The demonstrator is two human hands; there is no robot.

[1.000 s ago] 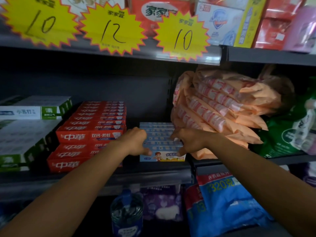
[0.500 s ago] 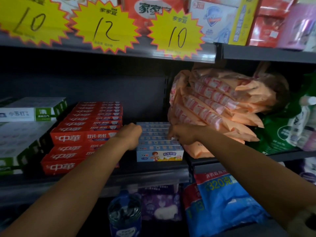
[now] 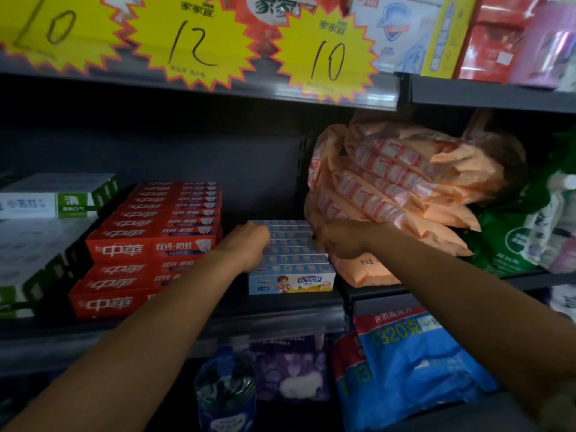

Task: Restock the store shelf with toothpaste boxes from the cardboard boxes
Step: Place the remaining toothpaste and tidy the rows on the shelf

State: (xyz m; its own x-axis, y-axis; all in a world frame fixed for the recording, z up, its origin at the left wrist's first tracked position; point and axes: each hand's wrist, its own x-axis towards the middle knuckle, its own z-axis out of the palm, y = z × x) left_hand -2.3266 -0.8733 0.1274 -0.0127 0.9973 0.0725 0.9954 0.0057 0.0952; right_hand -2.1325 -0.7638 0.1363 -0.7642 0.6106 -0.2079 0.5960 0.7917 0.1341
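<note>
Squaring up the blue boxes (image 3: 291, 260) on the shelf (image 3: 274, 308).
Lying flat, long axes crosswise, faces frontward; pressing left hand (image 3: 249, 244) and right hand (image 3: 338, 241), fingers curled, against the row's ends.

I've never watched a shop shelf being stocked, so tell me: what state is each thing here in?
Light blue toothpaste boxes: flat, one row, gripped at both ends.
Red toothpaste boxes: lying flat, stacked.
Green-and-white boxes: lying flat, stacked.
Orange packets: piled, leaning.
Left hand: against row's left side.
Right hand: against row's right side.
</note>
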